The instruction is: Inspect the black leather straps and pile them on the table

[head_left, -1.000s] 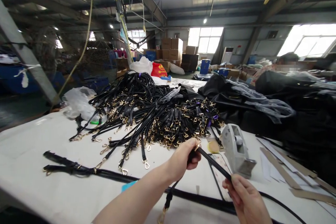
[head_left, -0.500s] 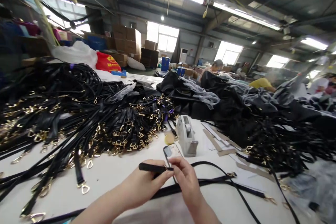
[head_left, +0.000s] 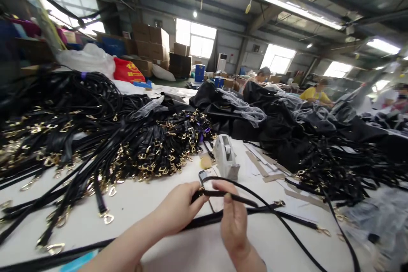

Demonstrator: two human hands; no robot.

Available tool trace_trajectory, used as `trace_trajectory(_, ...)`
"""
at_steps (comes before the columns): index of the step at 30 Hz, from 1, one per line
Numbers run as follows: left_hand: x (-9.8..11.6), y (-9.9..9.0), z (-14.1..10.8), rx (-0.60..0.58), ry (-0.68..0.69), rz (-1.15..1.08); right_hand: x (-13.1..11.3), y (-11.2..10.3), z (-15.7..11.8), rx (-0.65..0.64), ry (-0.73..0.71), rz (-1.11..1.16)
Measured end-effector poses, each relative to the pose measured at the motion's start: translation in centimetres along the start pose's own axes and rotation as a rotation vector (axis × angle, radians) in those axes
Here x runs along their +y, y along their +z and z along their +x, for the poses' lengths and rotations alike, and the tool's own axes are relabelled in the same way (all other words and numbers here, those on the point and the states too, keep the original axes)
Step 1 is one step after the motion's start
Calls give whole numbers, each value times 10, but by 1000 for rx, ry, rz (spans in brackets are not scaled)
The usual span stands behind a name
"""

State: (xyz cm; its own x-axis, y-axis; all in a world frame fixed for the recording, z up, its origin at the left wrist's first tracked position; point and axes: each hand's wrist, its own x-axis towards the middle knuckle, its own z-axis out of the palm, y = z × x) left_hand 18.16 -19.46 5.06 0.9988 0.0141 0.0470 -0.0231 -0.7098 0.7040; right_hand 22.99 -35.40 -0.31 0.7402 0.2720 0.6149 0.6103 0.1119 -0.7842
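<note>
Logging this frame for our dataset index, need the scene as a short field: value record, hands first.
left hand: grips black strap near a gold-coloured fitting; hand at center
right hand: pinches the same strap; hand just right of center
surface: white table
left side: heap of black straps with gold-coloured clasps
beyond hands: grey tape dispenser, yellowish disc
background: stacked cardboard boxes, red bag

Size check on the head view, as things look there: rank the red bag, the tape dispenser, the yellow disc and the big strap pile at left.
1. Strap pile
2. Tape dispenser
3. Red bag
4. Yellow disc

The bag sits farther back, so its true size against the dispenser is unsure.
</note>
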Motion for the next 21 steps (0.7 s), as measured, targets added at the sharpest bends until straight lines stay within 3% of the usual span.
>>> trace_trajectory(3,3,-11,-4,39,-30,20,4,-5,0,205,139,135)
trace_trajectory(5,2,-16,-4,52,-30,22,6,-6,3,256,262,228)
trace_trajectory(10,-3,-17,-3,100,6,6,7,-5,9,255,466,289)
trace_trajectory(21,-8,-11,-3,164,65,55,19,-7,3,173,524,250)
